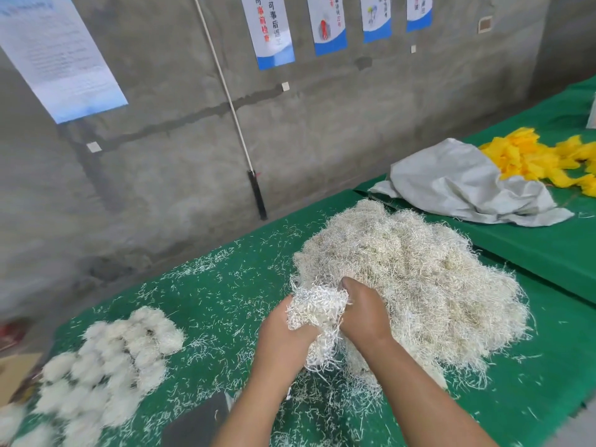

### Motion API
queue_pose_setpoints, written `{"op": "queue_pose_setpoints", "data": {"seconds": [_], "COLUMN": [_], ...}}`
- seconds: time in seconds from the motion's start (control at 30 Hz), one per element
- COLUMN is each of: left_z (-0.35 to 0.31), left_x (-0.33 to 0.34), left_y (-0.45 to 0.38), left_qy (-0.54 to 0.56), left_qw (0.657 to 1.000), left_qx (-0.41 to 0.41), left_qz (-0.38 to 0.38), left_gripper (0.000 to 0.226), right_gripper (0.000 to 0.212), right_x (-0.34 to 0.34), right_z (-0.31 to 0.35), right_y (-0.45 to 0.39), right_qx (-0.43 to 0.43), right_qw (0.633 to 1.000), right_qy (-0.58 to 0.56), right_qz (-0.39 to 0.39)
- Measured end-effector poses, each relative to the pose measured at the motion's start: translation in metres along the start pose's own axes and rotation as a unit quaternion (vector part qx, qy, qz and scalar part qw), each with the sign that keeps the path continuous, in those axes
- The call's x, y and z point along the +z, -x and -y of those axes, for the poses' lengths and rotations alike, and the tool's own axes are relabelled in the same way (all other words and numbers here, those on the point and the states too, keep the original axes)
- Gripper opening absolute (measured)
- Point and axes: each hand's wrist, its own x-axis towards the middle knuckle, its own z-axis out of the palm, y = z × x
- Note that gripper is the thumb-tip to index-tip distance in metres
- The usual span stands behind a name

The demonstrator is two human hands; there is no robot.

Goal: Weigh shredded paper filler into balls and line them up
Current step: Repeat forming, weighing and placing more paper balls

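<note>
Both forearms reached up from six o'clock and met at the centre, where the left hand (pixel 283 333) and right hand (pixel 364 314) cupped a clump of shredded paper (pixel 317 312) between them, fingers curled into the strands and clamped on it. That clump was bright white, crinkled and wispy, with loose ends trailing down between the wrists. Just behind it, toward two o'clock, rose the big heap of filler (pixel 416 279), duller cream, tangled and frizzy at its edges, the right hand touching its near slope. At eight o'clock lay the finished balls (pixel 116 359), fluffy rounded tufts packed side by side in rough rows. A dark flat slab (pixel 196 421) sat at six o'clock, partly hidden by the left arm; I cannot tell what it was. Short white slivers littered the green felt-like worktop (pixel 222 304). At two o'clock, on a second green worktop, lay a crumpled grey woven sack (pixel 458 185) beside yellow scraps (pixel 541 159). Bare rough concrete wall (pixel 161 195) carried blue-and-white posters (pixel 271 27).
</note>
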Motion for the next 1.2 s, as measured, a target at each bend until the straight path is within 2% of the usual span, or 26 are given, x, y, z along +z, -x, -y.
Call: {"op": "queue_pose_setpoints", "data": {"seconds": [0.1,0.23,0.33,0.4,0.47,0.53,0.57,0.67,0.77,0.9,0.97,1.03,1.1,1.2], "left_z": [0.008,0.013,0.003,-0.004,-0.010,-0.013,-0.015,-0.013,-0.007,-0.008,-0.008,-0.006,-0.007,-0.011], "left_x": [-0.005,-0.013,-0.021,-0.020,-0.021,-0.035,-0.048,-0.086,-0.096,-0.113,-0.131,-0.136,-0.126,-0.098], "left_y": [0.003,0.003,-0.001,0.000,0.006,0.013,0.016,0.014,0.012,0.014,0.015,0.015,0.014,0.010], "left_qy": [-0.020,0.005,0.038,0.046,0.049,0.052,0.045,0.024,0.045,0.061,0.080,0.081,0.053,-0.002], "left_qw": [0.998,0.994,0.989,0.988,0.986,0.976,0.969,0.959,0.954,0.929,0.917,0.918,0.932,0.958], "left_qx": [-0.038,-0.060,-0.054,-0.050,-0.043,-0.050,-0.054,-0.058,-0.100,-0.123,-0.121,-0.137,-0.141,-0.137], "left_qz": [-0.037,-0.093,-0.131,-0.139,-0.155,-0.208,-0.238,-0.275,-0.278,-0.343,-0.373,-0.363,-0.329,-0.252], "left_gripper": [0.077,0.080,0.083,0.084,0.085,0.088,0.090,0.088,0.086,0.082,0.080,0.086,0.086,0.085], "right_gripper": [0.070,0.065,0.066,0.066,0.055,0.034,0.032,0.041,0.042,0.049,0.056,0.062,0.063,0.082], "right_x": [0.000,0.003,0.008,0.009,0.004,-0.009,-0.016,-0.021,-0.012,-0.036,-0.055,-0.065,-0.059,-0.037], "right_z": [-0.010,-0.007,0.007,0.011,0.003,-0.012,-0.022,-0.043,-0.049,-0.079,-0.097,-0.103,-0.097,-0.070], "right_y": [-0.006,-0.016,-0.029,-0.038,-0.048,-0.058,-0.063,-0.073,-0.072,-0.076,-0.077,-0.078,-0.075,-0.061], "right_qx": [0.000,0.015,-0.021,-0.014,0.036,0.115,0.146,0.146,0.154,0.269,0.298,0.291,0.252,0.188], "right_qw": [1.000,1.000,1.000,1.000,0.999,0.991,0.985,0.978,0.977,0.929,0.921,0.930,0.957,0.979], "right_qy": [0.024,-0.003,0.008,-0.004,-0.019,-0.052,-0.069,-0.079,-0.092,-0.199,-0.184,-0.132,-0.072,-0.021], "right_qz": [-0.004,0.003,-0.003,-0.006,-0.011,-0.040,-0.068,-0.127,-0.119,-0.156,-0.171,-0.182,-0.122,0.081]}}
